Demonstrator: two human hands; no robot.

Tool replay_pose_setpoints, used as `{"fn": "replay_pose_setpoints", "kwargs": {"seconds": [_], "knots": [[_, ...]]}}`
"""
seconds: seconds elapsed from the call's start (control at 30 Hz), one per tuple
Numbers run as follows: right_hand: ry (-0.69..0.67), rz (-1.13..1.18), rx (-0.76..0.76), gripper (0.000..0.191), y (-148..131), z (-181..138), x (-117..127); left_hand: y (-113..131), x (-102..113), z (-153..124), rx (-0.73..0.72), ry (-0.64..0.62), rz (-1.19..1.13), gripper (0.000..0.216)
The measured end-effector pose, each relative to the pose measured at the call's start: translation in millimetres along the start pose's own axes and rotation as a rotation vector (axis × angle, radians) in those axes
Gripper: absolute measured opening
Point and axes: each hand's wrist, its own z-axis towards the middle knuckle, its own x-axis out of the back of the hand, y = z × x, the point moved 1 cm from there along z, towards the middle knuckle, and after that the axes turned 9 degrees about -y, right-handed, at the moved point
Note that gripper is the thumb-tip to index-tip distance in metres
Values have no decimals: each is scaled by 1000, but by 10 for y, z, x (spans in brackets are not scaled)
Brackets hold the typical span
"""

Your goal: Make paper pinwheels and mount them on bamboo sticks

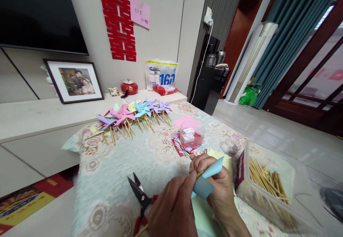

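Observation:
My left hand [174, 206] is closed around a thin wooden stick [142, 231]; one end sticks out below the hand, the other by my fingertips. Against that upper end, my right hand [218, 185] pinches a blue paper pinwheel [204, 187] with curled blades. The fingertips hide the point where paper and stick meet. Beside my left hand lie scissors [142, 196] with black blades, spread apart, and red handles partly covered by the hand. Pale green and yellow paper sheets [205, 213] lie beneath my hands.
Several finished pinwheels [123, 114] lie at the table's far edge. A clear round tub [192, 135] stands on colourful strips. To the right, a plastic box [264, 203] holds many sticks. Behind is a white cabinet [53, 117] with a framed photo [75, 81].

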Motion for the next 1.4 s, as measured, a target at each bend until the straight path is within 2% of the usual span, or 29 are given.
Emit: {"fn": "replay_pose_setpoints", "kwargs": {"seconds": [0.17, 0.33, 0.5, 0.63, 0.8, 0.93, 1.13, 1.4], "knots": [[-71, -58, -64, 11, 49, 25, 98, -9, 0, 64, 88, -42, -107, 39], [-160, -177, -209, 18, -30, 38, 197, -54, 19, 129, 246, -107, -427, 23], [-183, -292, -328, 19, -104, 48, 207, -87, 44, 154, 343, -194, -682, 22], [-223, -320, -362, 19, -87, 68, 205, -74, 5, 140, 438, -201, -732, 20], [-246, -355, -336, 16, -64, 79, 203, -125, -113, 109, 630, -226, -761, 22], [-274, -296, -355, 16, -45, 79, 193, -160, -131, 112, 699, -258, -819, 21], [-249, -243, -386, 19, -57, 85, 173, -134, -151, 128, 748, -203, -859, 20], [-249, -233, -434, 12, -29, 84, 170, -145, -252, 123, 836, -101, -991, 25]]}}
